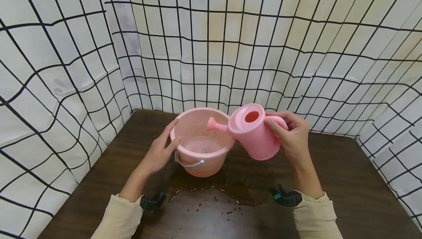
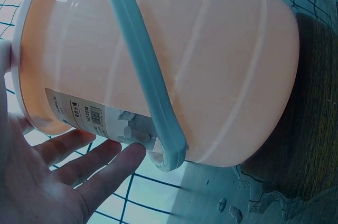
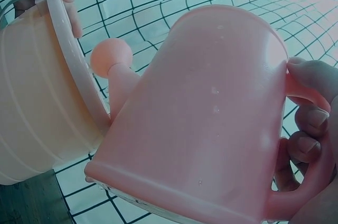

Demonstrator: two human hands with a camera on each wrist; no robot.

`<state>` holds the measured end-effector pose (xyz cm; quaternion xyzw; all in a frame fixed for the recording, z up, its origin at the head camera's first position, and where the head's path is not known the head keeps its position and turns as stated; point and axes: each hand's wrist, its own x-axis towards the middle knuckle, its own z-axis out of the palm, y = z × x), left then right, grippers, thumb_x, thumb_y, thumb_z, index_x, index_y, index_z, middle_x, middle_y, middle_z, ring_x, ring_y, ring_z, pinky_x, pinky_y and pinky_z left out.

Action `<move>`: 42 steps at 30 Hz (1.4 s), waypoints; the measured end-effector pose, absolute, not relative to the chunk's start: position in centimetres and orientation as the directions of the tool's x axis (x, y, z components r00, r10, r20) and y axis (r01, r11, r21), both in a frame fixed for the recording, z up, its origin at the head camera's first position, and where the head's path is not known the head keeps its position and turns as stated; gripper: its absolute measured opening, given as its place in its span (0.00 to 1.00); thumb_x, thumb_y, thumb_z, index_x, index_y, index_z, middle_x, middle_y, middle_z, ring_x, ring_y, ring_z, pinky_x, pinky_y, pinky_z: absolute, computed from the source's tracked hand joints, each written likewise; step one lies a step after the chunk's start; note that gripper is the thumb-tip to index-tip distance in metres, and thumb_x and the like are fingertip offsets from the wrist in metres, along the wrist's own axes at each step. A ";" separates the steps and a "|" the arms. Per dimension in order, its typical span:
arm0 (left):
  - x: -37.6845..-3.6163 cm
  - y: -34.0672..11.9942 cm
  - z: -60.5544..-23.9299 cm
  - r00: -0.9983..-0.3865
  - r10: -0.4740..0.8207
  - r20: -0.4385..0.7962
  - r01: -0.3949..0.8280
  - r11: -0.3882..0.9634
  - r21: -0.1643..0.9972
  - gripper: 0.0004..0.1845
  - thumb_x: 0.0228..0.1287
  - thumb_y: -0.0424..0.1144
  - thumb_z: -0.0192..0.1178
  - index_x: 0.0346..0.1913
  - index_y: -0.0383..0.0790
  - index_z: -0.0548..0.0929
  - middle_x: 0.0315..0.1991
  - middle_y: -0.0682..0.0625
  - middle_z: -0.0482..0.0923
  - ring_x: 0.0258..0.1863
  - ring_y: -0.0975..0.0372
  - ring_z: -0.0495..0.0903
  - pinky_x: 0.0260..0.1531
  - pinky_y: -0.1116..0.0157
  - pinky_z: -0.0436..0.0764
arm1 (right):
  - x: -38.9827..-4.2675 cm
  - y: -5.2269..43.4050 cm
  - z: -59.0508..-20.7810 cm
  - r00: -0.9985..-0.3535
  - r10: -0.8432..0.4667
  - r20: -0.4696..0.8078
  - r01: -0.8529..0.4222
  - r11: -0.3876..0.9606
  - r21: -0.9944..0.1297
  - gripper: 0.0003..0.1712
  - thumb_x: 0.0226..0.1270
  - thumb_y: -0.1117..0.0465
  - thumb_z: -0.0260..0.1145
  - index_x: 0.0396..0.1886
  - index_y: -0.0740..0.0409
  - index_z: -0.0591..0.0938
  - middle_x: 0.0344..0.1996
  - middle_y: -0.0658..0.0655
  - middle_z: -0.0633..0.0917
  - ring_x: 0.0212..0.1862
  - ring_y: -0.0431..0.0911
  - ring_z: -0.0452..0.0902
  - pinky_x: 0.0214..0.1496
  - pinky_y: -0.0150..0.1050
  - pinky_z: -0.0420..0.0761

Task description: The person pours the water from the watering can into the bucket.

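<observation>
A pink watering can (image 1: 260,132) is tilted to the left in the air, its round spout head (image 1: 212,124) over the inside of a light pink bucket (image 1: 206,164). My right hand (image 1: 291,132) grips the can's looped handle (image 3: 311,182), with the fingers curled through it. Shallow, bubbly water (image 1: 202,144) covers the bottom of the bucket, which stands upright. At its left rim, my left hand (image 1: 161,151) holds the bucket, the other fingers spread along the outer wall beside a label (image 2: 95,115). The bucket's pale handle (image 1: 192,164) hangs down in front.
A puddle (image 1: 237,191) with scattered drops lies on the dark wooden table (image 1: 343,180) in front of the bucket. White cloth with a black grid (image 1: 214,59) stands behind and along both sides. Dark devices (image 1: 286,197) are worn at both wrists.
</observation>
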<state>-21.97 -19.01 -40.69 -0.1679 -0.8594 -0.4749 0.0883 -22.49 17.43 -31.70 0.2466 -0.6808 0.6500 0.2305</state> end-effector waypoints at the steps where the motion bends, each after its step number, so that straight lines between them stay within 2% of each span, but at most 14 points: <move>1: -22.0 -19.0 -40.7 -0.928 0.205 0.311 0.372 0.492 0.787 0.33 0.74 0.45 0.47 0.77 0.54 0.49 0.77 0.44 0.51 0.73 0.45 0.59 0.65 0.40 0.65 | -22.5 17.4 -31.7 -0.773 -0.035 0.633 -0.634 0.033 -0.772 0.12 0.57 0.73 0.68 0.42 0.74 0.83 0.34 0.49 0.88 0.36 0.43 0.79 0.36 0.30 0.84; 42: -21.9 -18.9 -40.6 -0.929 0.201 0.309 0.369 0.488 0.791 0.33 0.74 0.45 0.47 0.77 0.53 0.50 0.77 0.44 0.51 0.73 0.45 0.58 0.66 0.40 0.63 | -22.5 17.5 -31.8 -0.772 -0.037 0.635 -0.636 0.035 -0.771 0.11 0.58 0.73 0.67 0.42 0.73 0.83 0.35 0.48 0.88 0.36 0.43 0.80 0.36 0.30 0.84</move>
